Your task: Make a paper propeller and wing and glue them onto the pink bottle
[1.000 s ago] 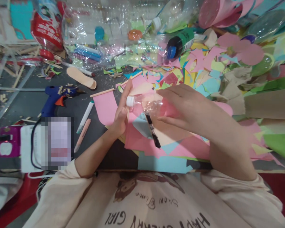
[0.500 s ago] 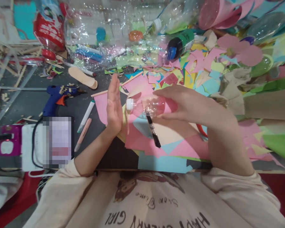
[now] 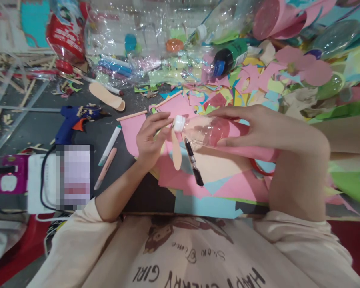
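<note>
A small clear plastic bottle (image 3: 205,130) lies on its side above the paper, its white cap (image 3: 179,124) pointing left. My right hand (image 3: 249,126) grips the bottle round its base end, thumb below and fingers above. At the cap end, my left hand (image 3: 151,140) has bent fingers with thumb and forefinger apart; the fingertips are close to the cap, and whether they touch it I cannot tell. A tan petal-shaped strip (image 3: 176,152) hangs down beside the cap. Just below the bottle lies a black pen (image 3: 193,162).
Pink paper (image 3: 174,176) and coloured scraps cover the work surface. To the left are a blue glue gun (image 3: 69,120), two markers, a tan sole-shaped piece (image 3: 106,97) and a phone (image 3: 77,176). Plastic bottles line the back, including a dark green one (image 3: 231,56).
The bottle and my right hand have shifted right. My left hand has gone from flat and upright to bent fingers near the cap. The petal-shaped strip now shows its broad side.
</note>
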`<state>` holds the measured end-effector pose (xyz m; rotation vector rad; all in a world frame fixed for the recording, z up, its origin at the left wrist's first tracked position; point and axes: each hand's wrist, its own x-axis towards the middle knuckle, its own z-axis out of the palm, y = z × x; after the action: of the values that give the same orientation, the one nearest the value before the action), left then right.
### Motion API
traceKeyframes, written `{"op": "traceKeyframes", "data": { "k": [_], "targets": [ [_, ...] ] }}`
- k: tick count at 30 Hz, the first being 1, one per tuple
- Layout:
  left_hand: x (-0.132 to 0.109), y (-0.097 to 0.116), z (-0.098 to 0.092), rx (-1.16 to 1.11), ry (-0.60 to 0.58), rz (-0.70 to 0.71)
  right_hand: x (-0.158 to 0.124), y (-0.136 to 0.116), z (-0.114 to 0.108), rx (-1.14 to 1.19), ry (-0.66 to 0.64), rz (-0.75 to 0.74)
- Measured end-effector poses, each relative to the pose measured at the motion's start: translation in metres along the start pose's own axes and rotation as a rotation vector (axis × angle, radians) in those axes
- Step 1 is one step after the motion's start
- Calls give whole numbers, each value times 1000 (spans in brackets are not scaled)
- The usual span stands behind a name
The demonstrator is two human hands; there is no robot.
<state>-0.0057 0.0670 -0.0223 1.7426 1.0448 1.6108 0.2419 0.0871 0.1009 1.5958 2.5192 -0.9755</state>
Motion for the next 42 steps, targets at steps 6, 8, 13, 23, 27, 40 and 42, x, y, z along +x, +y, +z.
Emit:
{"op": "traceKeyframes", "data": {
  "k": [6, 8, 13, 23, 27, 40, 42],
  "targets": [
    [1, 2, 2, -56, 57, -41, 2, 5, 7, -44, 41, -89],
    [0, 3, 2, -65, 61, -64, 2, 5, 8, -59, 58, -97],
    [-1, 3, 1, 26, 49, -99, -1, -5, 11, -82, 103, -94],
    [-8, -12, -5, 89, -127, -191, -8, -38, 29, -382, 209, 17],
    [-10, -15, -6, 114, -187, -204, -6, -41, 34, -411, 238, 44],
    [-11, -7, -6, 37, -218, -245, -5, -38, 36, -383, 246, 31],
    [-11, -7, -5, 36, -196, -240, -5, -38, 36, -371, 247, 26]
  ]
}}
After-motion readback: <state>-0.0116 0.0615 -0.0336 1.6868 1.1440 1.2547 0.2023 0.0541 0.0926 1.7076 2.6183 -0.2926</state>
